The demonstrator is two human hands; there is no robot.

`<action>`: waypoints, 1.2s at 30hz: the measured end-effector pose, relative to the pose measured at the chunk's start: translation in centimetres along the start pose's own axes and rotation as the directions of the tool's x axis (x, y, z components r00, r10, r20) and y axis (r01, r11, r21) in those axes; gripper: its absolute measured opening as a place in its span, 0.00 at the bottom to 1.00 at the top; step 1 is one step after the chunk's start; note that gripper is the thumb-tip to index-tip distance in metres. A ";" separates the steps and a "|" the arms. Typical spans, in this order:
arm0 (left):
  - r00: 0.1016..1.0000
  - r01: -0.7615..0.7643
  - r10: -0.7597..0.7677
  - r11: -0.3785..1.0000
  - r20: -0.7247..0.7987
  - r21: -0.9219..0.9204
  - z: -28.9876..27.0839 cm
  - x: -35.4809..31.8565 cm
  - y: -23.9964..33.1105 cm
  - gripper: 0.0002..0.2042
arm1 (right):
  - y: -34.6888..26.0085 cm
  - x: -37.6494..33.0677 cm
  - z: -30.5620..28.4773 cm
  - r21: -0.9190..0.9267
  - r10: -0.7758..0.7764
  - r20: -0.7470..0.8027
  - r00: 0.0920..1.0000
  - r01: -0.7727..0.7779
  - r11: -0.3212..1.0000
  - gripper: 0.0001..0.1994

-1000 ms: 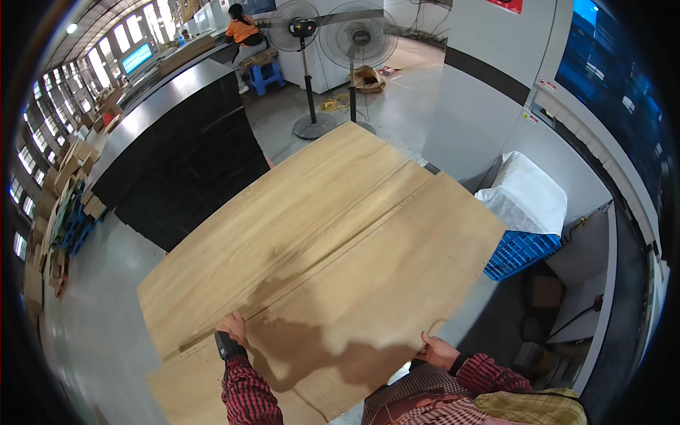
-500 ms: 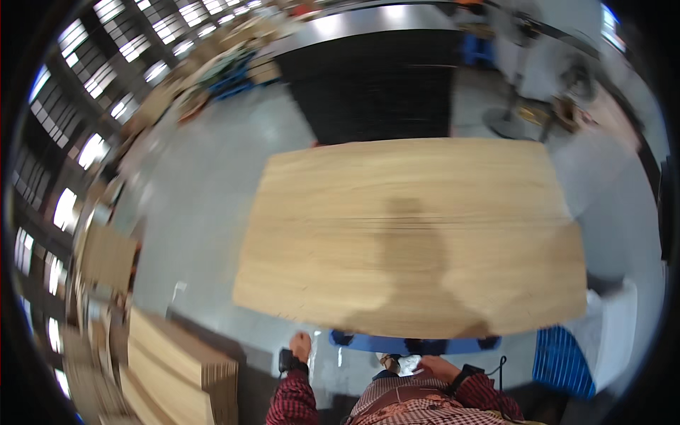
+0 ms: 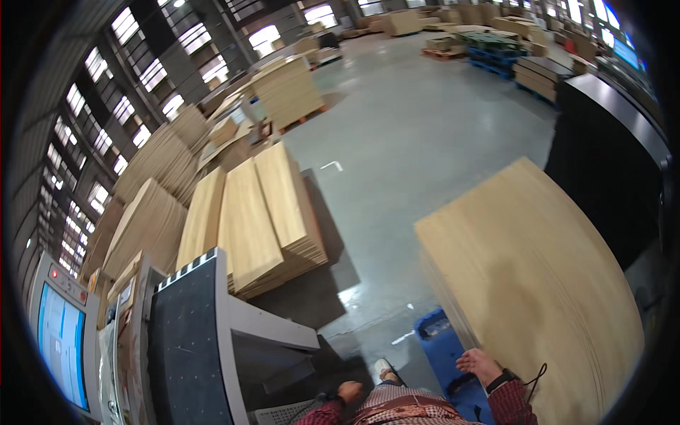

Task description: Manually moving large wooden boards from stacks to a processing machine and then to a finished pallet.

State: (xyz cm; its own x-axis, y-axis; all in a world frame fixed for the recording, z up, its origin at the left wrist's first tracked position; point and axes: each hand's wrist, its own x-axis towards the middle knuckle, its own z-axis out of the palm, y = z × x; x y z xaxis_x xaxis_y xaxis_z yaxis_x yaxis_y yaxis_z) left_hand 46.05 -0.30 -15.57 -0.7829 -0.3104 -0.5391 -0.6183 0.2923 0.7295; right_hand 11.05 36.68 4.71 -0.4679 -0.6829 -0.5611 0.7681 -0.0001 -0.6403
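- Pale rectangular plywood sheets are lying in a flat stack at the person's right, filling the lower right of the view, with the near corner just beside the right hand.
- That right hand is hovering with fingers spread loosely open near the stack's near edge, gripping nothing; whether it is touching the wood is hard to tell.
- At the bottom edge, the left hand is hanging curled close to the body; what it is holding, if anything, cannot be told.
- Under the stack's near corner a blue plastic pallet is showing.
- Left of the person a grey machine with a dark perforated bed is standing, with a lit blue screen at its far left.
- Beyond it, tall piles of light wooden boards are sitting on the grey concrete floor.
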 end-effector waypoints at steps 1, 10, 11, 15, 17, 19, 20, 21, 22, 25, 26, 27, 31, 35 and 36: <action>0.888 0.459 -0.441 0.831 0.130 -0.313 1.6 3.6 12.8 0.10 | -0.3 0.7 -3.1 0.020 -0.026 -0.173 0.985 0.030 0.999 0.10; 0.941 0.197 -0.295 0.876 -0.165 -0.441 -17.8 9.8 15.6 0.12 | 8.0 17.6 3.0 -0.342 0.174 -0.242 0.955 -0.252 0.905 0.10; 0.923 0.197 -0.328 0.850 -0.199 -0.489 -19.5 10.0 15.5 0.13 | 10.2 18.3 1.7 -0.317 0.207 -0.276 0.939 -0.292 0.903 0.10; 0.876 0.209 -0.439 0.717 -0.198 -0.665 -24.0 11.6 13.7 0.12 | 15.6 24.2 -6.6 -0.141 0.055 -0.402 0.914 -0.121 0.983 0.07; 0.838 0.191 -0.506 0.623 -0.205 -0.759 -23.6 11.9 9.1 0.12 | 12.2 26.8 -4.8 -0.780 -0.081 -0.101 0.992 -0.028 0.625 0.07; 0.855 0.249 -0.506 0.590 -0.111 -0.768 -22.6 11.7 3.7 0.11 | 8.7 31.2 -2.5 -0.867 0.020 0.421 0.907 0.409 -0.285 0.06; 0.821 0.375 -0.567 0.624 -0.068 -0.685 -22.7 12.9 5.2 0.12 | 7.3 33.1 -2.0 -0.872 0.010 0.408 0.913 0.393 -0.291 0.06; 0.767 0.394 -0.638 0.554 -0.071 -0.734 -22.6 13.3 5.8 0.12 | 5.8 35.4 -1.2 -0.852 0.106 0.413 0.904 0.425 -0.305 0.05; 0.898 0.285 -0.438 0.510 0.041 -0.812 -22.0 12.6 -0.1 0.12 | 3.4 39.6 1.1 -0.794 0.232 0.465 0.854 0.518 -0.318 0.05; 0.939 0.330 -0.315 0.938 -0.135 0.106 -20.4 14.6 -4.0 0.12 | -1.3 52.0 7.4 -0.685 0.226 0.604 0.764 0.643 -0.343 0.05; 0.971 0.216 -0.136 0.858 -0.198 0.467 -20.2 14.2 -5.6 0.12 | -2.7 56.2 10.3 -0.460 0.229 0.781 0.582 0.782 -0.420 0.06; 0.953 0.300 -0.253 0.855 -0.166 0.423 -20.7 13.7 -5.9 0.11 | -4.5 58.4 16.7 -0.873 0.154 0.466 0.871 0.425 0.241 0.06; 0.607 0.197 -0.725 0.535 -0.327 -0.821 -30.2 20.2 7.2 0.10 | -12.7 69.7 30.1 -0.721 0.279 0.152 0.948 -0.087 0.688 0.05; 0.594 0.026 -0.757 0.357 -0.272 -0.934 -33.1 21.3 13.3 0.12 | -15.7 74.1 45.3 -0.733 0.324 0.280 0.904 -0.016 0.681 0.07; 0.626 0.066 -0.737 0.376 -0.255 -0.924 -33.4 22.1 12.9 0.13 | -15.7 73.9 48.5 -0.728 0.328 0.327 0.886 0.015 0.685 0.07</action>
State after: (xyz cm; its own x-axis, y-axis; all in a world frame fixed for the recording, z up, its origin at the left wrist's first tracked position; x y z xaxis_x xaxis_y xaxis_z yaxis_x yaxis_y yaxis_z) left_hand 23.07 -33.59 -3.97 -0.0163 -0.6405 -0.7678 -0.2199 -0.7468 0.6277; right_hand -14.37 -49.18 -1.29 -0.0200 -0.8439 -0.5361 0.2006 0.5219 -0.8291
